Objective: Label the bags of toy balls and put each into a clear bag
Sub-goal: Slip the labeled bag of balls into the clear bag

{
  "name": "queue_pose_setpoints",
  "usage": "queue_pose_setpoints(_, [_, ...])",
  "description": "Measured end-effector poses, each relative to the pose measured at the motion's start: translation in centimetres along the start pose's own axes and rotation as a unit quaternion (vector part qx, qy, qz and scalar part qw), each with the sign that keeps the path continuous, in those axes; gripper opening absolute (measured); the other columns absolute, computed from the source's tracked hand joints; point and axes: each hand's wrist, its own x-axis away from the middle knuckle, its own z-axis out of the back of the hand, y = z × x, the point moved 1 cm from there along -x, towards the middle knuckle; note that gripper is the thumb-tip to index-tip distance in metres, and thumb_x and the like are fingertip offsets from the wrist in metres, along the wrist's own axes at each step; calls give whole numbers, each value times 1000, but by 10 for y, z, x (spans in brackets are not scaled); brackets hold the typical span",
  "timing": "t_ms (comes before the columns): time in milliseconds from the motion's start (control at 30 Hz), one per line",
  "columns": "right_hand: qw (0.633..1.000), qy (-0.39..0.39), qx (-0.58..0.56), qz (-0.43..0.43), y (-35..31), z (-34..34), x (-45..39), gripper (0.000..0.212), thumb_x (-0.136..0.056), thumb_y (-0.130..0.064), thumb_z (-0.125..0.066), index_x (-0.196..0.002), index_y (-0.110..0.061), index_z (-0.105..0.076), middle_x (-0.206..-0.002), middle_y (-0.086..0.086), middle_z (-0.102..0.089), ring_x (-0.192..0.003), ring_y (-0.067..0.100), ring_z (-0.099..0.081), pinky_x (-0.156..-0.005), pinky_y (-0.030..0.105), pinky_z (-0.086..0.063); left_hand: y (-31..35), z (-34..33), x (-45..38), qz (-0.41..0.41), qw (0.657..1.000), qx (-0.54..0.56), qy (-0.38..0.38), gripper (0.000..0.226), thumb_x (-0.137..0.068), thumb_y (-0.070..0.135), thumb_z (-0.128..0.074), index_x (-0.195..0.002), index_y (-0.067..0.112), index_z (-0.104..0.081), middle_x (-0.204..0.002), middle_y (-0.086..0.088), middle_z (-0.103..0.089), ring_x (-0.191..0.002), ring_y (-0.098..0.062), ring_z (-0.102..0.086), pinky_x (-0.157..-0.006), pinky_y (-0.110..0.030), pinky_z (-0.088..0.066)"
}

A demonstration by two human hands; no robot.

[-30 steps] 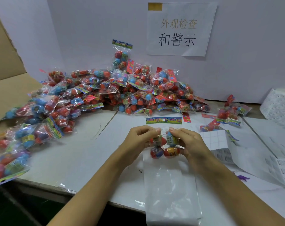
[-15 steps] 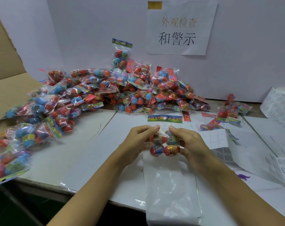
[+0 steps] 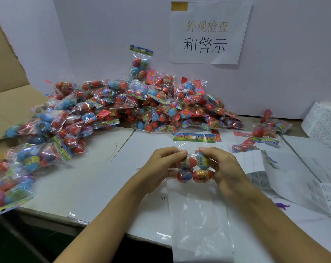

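A small bag of toy balls [image 3: 196, 168] with a colourful header card at its top sits between my two hands in the middle of the table. My left hand [image 3: 161, 168] pinches its left side and my right hand [image 3: 220, 168] grips its right side. Red, blue and yellow balls show through the wrap. Directly below the bag, a clear bag [image 3: 198, 221] lies flat and reaches over the table's front edge; its top end lies at the bag's lower balls.
A big pile of ball bags [image 3: 123, 109] fills the back and left of the table. Label sheets [image 3: 259, 168] lie at the right, with a label roll [image 3: 324, 122] at the far right. A paper sign [image 3: 208, 33] hangs on the white back wall.
The ball bag has shifted slightly away from me in both hands. My grip on it stays the same.
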Motion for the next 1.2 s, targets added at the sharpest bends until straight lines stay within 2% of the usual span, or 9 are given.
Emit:
queue_pose_setpoints(100, [1000,4,-27,-2,-2,1,0,30,-84,-31,-75,-94,-3,-76,-89,11,-72,-86,24,-67,-72,42,-56,-1,1,1,2,1000,13,-20,34,-81,37,-82,-103,12,-74,-102,-13,-75,-96,-31,-75,-78,-44,-64])
queue_pose_setpoints(267, [999,-12,-36,2,-6,2,1,44,-70,-49,-76,-90,-10,-80,-99,14,-76,-88,26,-72,-81,46,-59,-1,2,2,-29,998,19,-48,44,-81,14,-84,-120,3,-69,-109,-20,-76,-100,-35,-75,-81,-35,-61])
queue_pose_setpoints(400, [994,-67,56,60,-9,-3,9,52,-69,-57,-76,-97,-13,-78,-94,8,-78,-85,21,-75,-66,29,-60,-2,4,0,-72,997,19,-19,39,-84,7,-78,-121,3,-69,-108,-21,-76,-102,-36,-74,-83,-36,-61])
queue_pose_setpoints(533, [984,-71,120,111,-11,-3,13,42,-68,-46,-81,-100,-20,-76,-91,1,-78,-86,13,-74,-62,25,-58,-1,5,-1,-85,996,42,-9,43,-81,12,-80,-123,5,-69,-109,-20,-76,-103,-35,-75,-83,-34,-61])
queue_pose_setpoints(633, [990,-64,84,97,-11,-2,11,36,-68,-37,-81,-97,-16,-78,-89,5,-78,-82,15,-75,-60,23,-57,1,4,0,-82,995,60,-2,43,-77,17,-84,-119,11,-73,-109,-20,-76,-102,-36,-75,-84,-34,-61])
queue_pose_setpoints(733, [994,-53,48,79,-12,-2,9,41,-64,-36,-82,-97,-12,-78,-86,7,-78,-77,15,-74,-58,23,-56,1,3,0,-89,994,62,-8,36,-80,17,-82,-115,14,-76,-109,-20,-76,-102,-35,-75,-84,-33,-61])
queue_pose_setpoints(900, [995,-50,42,76,-11,-3,9,43,-63,-36,-81,-97,-11,-77,-86,7,-77,-77,14,-73,-57,23,-55,1,3,0,-90,995,53,-6,41,-82,16,-82,-122,9,-71,-109,-20,-76,-104,-35,-74,-86,-33,-61])
queue_pose_setpoints(1067, [994,-58,39,82,-9,-2,7,46,-61,-41,-82,-98,-13,-78,-88,6,-78,-80,13,-73,-58,23,-55,1,3,0,-93,994,59,-11,31,-84,16,-83,-114,18,-77,-109,-18,-77,-104,-34,-75,-84,-31,-60])
queue_pose_setpoints(1200, [993,-64,39,95,-5,-2,7,49,-62,-48,-83,-100,-18,-77,-93,4,-78,-88,16,-74,-62,24,-57,1,4,0,-92,994,63,-1,32,-78,20,-85,-109,21,-78,-109,-18,-76,-103,-35,-75,-83,-30,-60])
